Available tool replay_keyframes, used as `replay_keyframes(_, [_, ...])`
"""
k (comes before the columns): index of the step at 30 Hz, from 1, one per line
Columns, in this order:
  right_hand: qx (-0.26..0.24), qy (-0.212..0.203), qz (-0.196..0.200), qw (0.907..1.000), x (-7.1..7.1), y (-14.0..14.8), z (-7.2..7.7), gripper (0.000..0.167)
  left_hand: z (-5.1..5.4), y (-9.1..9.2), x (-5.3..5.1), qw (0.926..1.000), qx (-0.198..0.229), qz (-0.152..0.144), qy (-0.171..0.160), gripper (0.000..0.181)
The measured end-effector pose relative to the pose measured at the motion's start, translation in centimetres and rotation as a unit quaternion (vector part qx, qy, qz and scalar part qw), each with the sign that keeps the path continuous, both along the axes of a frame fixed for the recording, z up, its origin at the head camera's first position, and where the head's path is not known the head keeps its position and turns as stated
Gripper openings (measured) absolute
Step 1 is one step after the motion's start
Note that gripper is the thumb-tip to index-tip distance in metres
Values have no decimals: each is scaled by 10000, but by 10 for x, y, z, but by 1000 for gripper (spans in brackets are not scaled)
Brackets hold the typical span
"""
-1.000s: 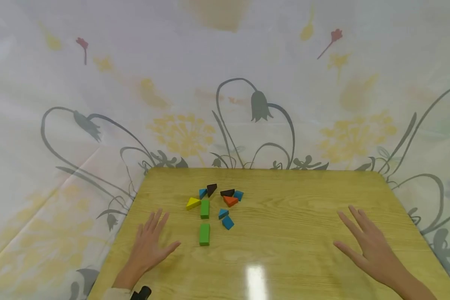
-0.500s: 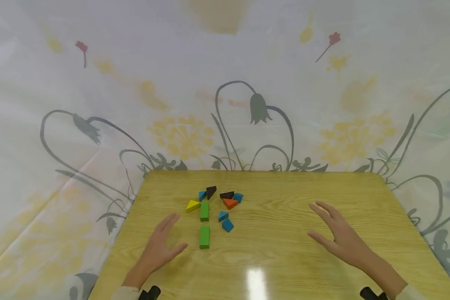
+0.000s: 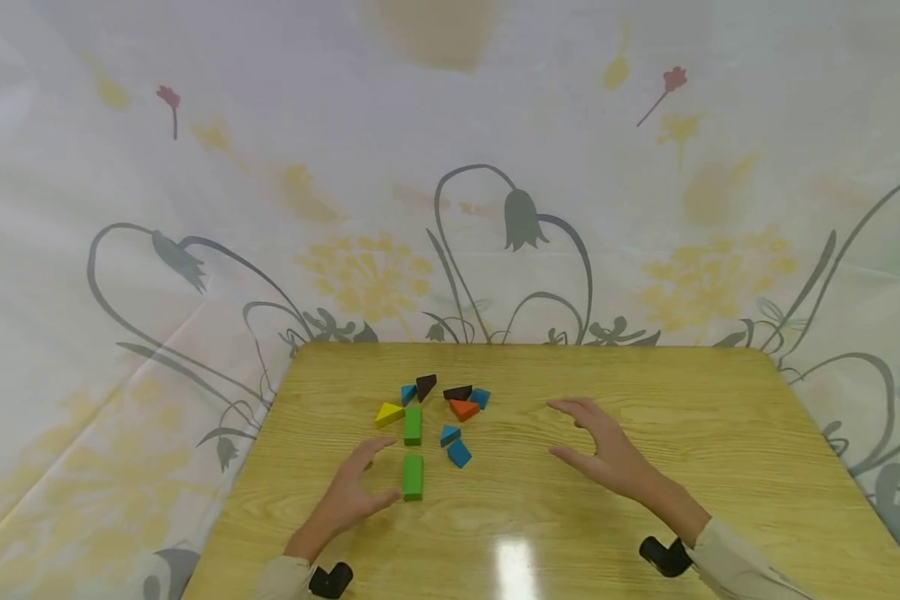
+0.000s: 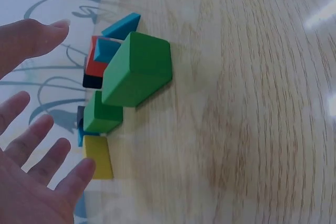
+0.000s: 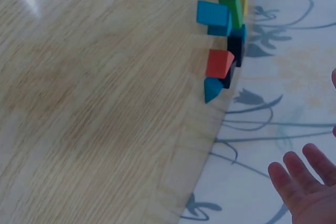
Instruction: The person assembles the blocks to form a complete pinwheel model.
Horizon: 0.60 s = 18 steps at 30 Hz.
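Note:
My left hand (image 3: 345, 492) hovers just left of the nearer green rectangular block (image 3: 412, 479), thumb and fingers spread around its left side; it grips nothing. In the left wrist view that green block (image 4: 139, 72) stands large beside the spread fingers. Right of the block group, my right hand (image 3: 607, 450) hangs over the table with thumb and fingers apart, holding nothing. Behind the nearer block lies a second green block (image 3: 413, 427), with a yellow triangular block (image 3: 389, 414) at its left. An orange-red triangular block (image 3: 464, 409) and two small blue blocks (image 3: 460, 454) lie to the right.
Two black triangular blocks (image 3: 425, 387) and two more blue blocks (image 3: 480, 398) lie at the back of the group. The wood-grain table (image 3: 645, 383) ends against a flower-printed cloth (image 3: 360, 167). Black wrist cameras (image 3: 332, 581) sit on both wrists.
Both hands have moved inward: the left one right toward the nearer green block, the right one left toward the group. The left fingers have bent a little. The blocks stay in place.

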State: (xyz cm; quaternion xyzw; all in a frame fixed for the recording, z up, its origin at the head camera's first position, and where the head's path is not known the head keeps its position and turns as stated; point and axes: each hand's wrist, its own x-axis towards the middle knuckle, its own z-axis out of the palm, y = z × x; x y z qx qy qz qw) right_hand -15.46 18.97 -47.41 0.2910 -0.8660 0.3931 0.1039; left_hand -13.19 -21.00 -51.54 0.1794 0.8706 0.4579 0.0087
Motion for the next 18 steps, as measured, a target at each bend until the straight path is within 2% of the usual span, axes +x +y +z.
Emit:
replay_keyframes(6, [-343, -247, 293, 9987, -16, -28, -4, 56, -11, 9, -5, 9955, 674, -149, -645, 73])
replay_keyframes(7, [-396, -306, 331, 9982, -19, -33, -5, 56, -18, 9, -8, 9948, 737, -158, -681, 74])
replay_keyframes(12, [-663, -672, 565, 9939, -34, -56, -11, 54, -29, 13, -12, 9918, 948, -326, -789, 74])
replay_keyframes(18, [-831, -1241, 741, 9860, -51, -80, -23, 53, -41, 16, -13, 9888, 1152, -566, -762, 73])
